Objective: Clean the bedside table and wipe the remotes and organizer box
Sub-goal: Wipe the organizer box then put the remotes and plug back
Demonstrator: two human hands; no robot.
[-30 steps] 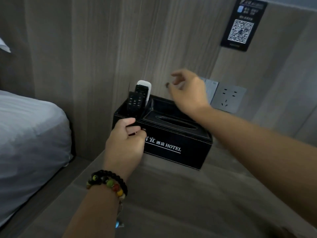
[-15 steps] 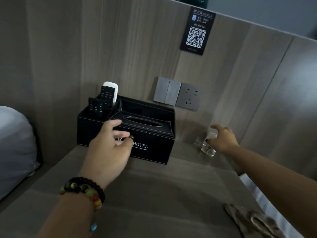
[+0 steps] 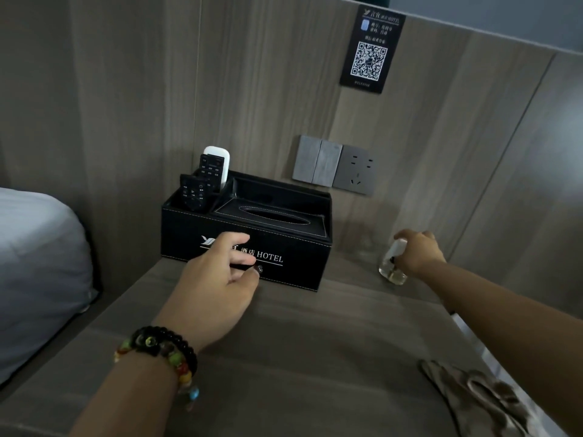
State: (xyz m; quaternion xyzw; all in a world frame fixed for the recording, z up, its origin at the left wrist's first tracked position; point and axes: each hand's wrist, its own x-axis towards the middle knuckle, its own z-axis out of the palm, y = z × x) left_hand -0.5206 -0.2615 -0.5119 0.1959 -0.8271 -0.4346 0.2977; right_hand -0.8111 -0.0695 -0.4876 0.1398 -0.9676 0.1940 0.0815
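Head view: black box (image 3: 293, 247) at back of table (image 3: 299, 357), against wall. Remotes (image 3: 205, 181) upright in its left compartment. Left hand (image 3: 217, 279) before box front, fingers loose, holding nothing. Right hand (image 3: 416, 252) grips clear bottle (image 3: 391, 266). Cloth (image 3: 473, 398) at table's right edge.

A black QR code sign (image 3: 371, 48) hangs high on the wood-panelled wall (image 3: 252, 89), above and between the hands. Lower on the panel sit two grey switches (image 3: 317, 161) and, touching them, a grey socket (image 3: 356, 174). A bed's grey bedding (image 3: 34, 272) lies left of the left hand.
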